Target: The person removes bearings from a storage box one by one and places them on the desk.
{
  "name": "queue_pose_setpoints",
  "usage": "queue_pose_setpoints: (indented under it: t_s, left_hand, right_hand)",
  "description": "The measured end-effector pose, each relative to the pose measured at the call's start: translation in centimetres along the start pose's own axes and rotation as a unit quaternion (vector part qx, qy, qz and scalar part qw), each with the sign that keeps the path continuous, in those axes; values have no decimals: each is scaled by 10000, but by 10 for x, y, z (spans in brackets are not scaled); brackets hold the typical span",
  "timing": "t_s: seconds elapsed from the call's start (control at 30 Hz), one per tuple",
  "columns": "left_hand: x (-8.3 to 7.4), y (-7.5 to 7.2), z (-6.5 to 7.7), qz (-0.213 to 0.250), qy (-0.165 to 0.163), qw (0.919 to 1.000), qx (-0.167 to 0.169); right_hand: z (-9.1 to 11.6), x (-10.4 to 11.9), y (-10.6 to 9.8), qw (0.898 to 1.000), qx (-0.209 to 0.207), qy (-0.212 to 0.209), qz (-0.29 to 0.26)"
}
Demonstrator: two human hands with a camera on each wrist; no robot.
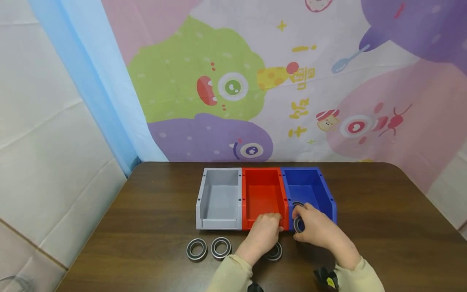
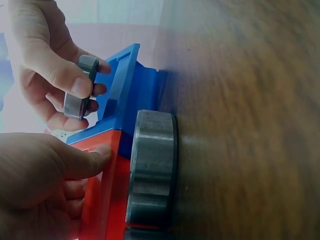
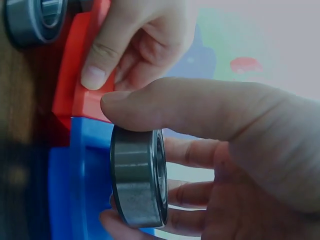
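My right hand (image 1: 320, 229) pinches a steel ball bearing (image 3: 134, 177) between thumb and fingers, over the front edge of the blue bin (image 1: 330, 198). In the head view, part of another bearing (image 1: 298, 203) shows inside that bin, behind the held one. The left hand (image 1: 264, 233) grips the front lip of the red bin (image 1: 264, 198), its thumb outside and its other fingers curled over the inside. Below the left wrist, a bearing (image 1: 278, 253) lies on the table, partly hidden by that hand.
A grey bin (image 1: 221, 202) adjoins the red one on its left, so the three stand in a row. Two more bearings, a left one (image 1: 189, 250) and a right one (image 1: 214, 252), lie flat before the grey bin. Behind the wooden table (image 1: 153, 211) hangs a printed cloth (image 1: 204, 48).
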State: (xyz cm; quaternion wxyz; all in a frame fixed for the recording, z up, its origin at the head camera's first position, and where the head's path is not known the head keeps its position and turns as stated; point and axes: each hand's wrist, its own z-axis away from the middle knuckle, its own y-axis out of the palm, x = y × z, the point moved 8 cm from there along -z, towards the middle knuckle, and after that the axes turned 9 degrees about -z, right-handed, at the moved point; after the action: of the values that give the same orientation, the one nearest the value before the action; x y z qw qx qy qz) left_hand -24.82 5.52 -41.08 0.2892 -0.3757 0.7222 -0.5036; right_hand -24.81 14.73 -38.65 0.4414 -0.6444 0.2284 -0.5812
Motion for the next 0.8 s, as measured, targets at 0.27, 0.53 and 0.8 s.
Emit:
queue_pose_setpoints:
  t_s: [0.27, 0.53, 0.8]
  left_hand:
    - [0, -2, 1, 8, 31, 10000, -69]
    - [1, 1, 0, 72, -22, 9999, 68]
    - [0, -1, 1, 2, 17, 10000, -37]
  right_hand:
    - [7, 3, 5, 9995, 110, -191, 204]
    - [13, 3, 11, 9990, 61, -380, 235]
    - [18, 7, 19, 9985, 143, -446, 291]
